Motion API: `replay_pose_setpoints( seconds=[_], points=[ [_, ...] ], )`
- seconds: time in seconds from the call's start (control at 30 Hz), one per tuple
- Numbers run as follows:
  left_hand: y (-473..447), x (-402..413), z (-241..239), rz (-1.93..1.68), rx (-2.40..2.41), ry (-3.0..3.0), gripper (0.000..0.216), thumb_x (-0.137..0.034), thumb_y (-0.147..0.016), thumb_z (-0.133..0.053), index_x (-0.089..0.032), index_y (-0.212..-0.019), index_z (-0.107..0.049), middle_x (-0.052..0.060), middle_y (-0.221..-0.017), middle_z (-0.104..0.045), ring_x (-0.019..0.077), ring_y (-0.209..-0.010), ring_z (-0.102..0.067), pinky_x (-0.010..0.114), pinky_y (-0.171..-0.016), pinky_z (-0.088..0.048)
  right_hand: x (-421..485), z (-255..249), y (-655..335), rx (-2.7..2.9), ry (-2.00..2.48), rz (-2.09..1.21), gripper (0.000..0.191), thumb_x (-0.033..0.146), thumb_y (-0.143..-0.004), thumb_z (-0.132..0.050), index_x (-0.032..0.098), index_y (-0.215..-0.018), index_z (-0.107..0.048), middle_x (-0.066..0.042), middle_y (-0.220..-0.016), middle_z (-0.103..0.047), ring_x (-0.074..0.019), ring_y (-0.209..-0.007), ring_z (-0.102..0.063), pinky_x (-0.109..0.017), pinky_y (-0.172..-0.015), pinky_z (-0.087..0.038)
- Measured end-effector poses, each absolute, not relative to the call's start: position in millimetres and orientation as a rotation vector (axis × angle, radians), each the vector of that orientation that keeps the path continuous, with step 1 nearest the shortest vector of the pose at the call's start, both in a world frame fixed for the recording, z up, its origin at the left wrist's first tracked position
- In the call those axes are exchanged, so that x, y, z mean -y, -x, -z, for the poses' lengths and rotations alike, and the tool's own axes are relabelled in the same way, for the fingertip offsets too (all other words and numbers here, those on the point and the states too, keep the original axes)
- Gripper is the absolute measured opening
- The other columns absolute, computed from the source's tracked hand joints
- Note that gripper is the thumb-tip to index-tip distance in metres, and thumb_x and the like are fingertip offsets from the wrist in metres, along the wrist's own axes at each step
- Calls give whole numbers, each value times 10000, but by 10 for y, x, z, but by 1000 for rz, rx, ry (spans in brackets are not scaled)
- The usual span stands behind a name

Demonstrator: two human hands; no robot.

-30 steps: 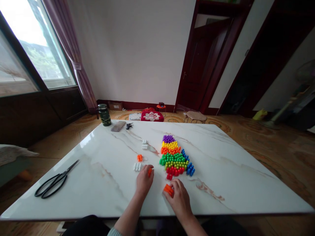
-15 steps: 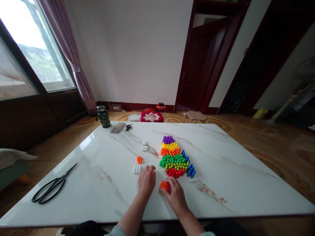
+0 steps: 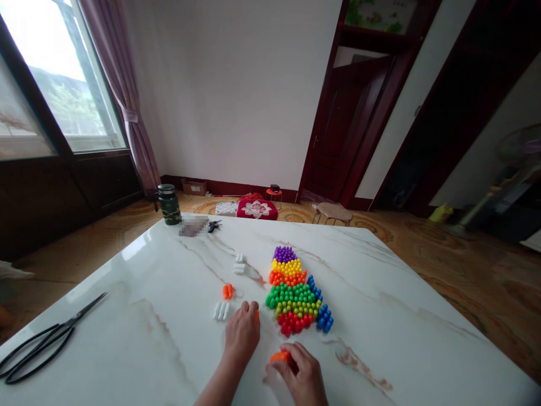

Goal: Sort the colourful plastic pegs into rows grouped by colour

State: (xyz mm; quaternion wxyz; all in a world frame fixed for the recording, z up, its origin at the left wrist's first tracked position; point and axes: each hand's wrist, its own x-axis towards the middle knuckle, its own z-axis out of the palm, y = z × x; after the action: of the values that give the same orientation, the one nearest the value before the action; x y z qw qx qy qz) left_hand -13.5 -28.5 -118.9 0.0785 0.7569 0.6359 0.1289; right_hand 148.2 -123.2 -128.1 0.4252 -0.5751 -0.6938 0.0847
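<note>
A: What are those two hands doing?

B: The right hand (image 3: 301, 369) is pinching an orange piece (image 3: 279, 357) between thumb and fingers, low over the table (image 3: 363, 316); I can't tell if the piece is touching it; the left hand (image 3: 242, 332) is curling its fingers around a second orange piece (image 3: 256, 316), most of which is hiding behind them.

A: And around them?

B: The bead cluster (image 3: 289, 294) is lying beyond the right hand, running from purple through yellow, orange and two greens to red; blue pieces (image 3: 324, 317) are sitting along its right side; white pieces (image 3: 221, 311) are lying just beside the left hand, with an orange pair (image 3: 227, 291) resting a little beyond.

A: Are you reading any writing?

B: The cardboard box (image 3: 194, 187) by the wall (image 3: 236, 101) is showing a pale label, too small to make out; the picture panel (image 3: 378, 16) over the door (image 3: 344, 124) is carrying blurred marks along its top; the grey flat thing (image 3: 193, 226) beside the patterned green flask (image 3: 169, 206) is appearing only as pixelated blocks.
</note>
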Motion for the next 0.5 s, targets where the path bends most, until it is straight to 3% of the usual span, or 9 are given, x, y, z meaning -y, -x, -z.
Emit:
replay_pose_setpoints(
  seconds=[0.07, 0.13, 0.3, 0.5],
  points=[
    [132, 283, 1181, -382, -1906, -2275, 181, -190, -946, -377, -237, -1026, -533, 36, -969, -599, 180, -893, -621, 276, -661, -347, 1219, 1169, -1547, 1781, 1513, -265, 283, 403, -890, -591, 227, -678, -653, -4, -643, -616, -136, -568, -593, -213, -550, -462],
    [130, 281, 1176, -380, -1908, -2280, 183, -193, -946, -378, -239, -1031, -534, 36, -968, -598, 183, -891, -621, 278, -660, -347, 1197, 1040, -1612, 1826, 1559, -340, 301, 355, -889, -595, 224, -621, -631, 3, -644, -611, -132, -589, -594, -208, -561, -441],
    [129, 282, 1161, -352, -1895, -2270, 195, -194, -949, -369, -238, -1041, -536, 36, -972, -596, 183, -885, -622, 281, -663, -350, 1018, 760, -1844, 1806, 1541, -490, 231, 314, -892, -554, 243, -719, -689, -14, -761, -656, -159, -727, -627, -236, -659, -473],
    [116, 267, 1164, -336, -1899, -2275, 199, -204, -953, -357, -235, -1034, -536, 38, -968, -587, 192, -890, -616, 290, -663, -352, 432, 477, -2347, 1517, 1644, -413, 191, 351, -819, -578, 196, -903, -653, -32, -766, -686, -153, -640, -616, -251, -625, -485]
  ],
)
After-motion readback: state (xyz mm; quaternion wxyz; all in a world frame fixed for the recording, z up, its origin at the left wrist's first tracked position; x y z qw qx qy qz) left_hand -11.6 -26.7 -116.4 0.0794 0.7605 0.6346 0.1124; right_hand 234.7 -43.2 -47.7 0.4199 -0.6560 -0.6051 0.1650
